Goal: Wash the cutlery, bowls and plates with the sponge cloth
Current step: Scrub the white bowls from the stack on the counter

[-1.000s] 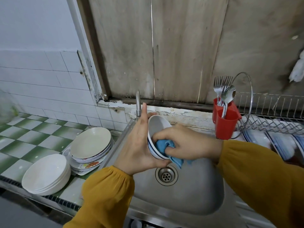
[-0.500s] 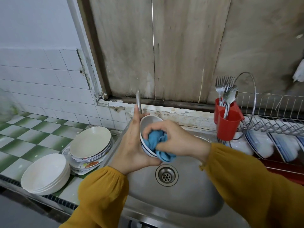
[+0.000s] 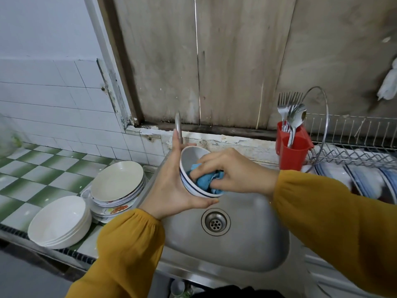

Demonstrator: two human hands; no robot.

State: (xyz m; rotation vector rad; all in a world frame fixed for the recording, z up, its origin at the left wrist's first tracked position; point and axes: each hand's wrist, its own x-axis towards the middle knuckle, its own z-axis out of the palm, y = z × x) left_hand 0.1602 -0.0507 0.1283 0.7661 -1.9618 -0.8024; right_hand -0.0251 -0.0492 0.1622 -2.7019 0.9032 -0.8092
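We hold the bowl (image 3: 190, 157) over the sink (image 3: 247, 244) in the middle of the frame. It is tipped on its side, so its mouth opens toward the right and a little upward. Our left hand (image 3: 171, 186) cups it from the left, with the palm on the outer wall, the thumb hooked under the base and the fingers running up behind the rim. Our right hand (image 3: 233, 169) comes in from the right, fingers bunched on the blue sponge cloth (image 3: 204, 182), which presses against the bowl's lower inside wall. How deep the fingertips reach we cannot quite tell, since the cloth covers them.

We judge that the inside is being wiped. The banded outside likely comes next, and that depends on the left hand rolling the bowl so its wall faces right, toward the cloth. The stack of plates (image 3: 117, 181) and the white bowls (image 3: 58, 220) sit at lower left, nearer the left hand. The dish rack (image 3: 354, 151) stands at the right edge, nearer the right hand.
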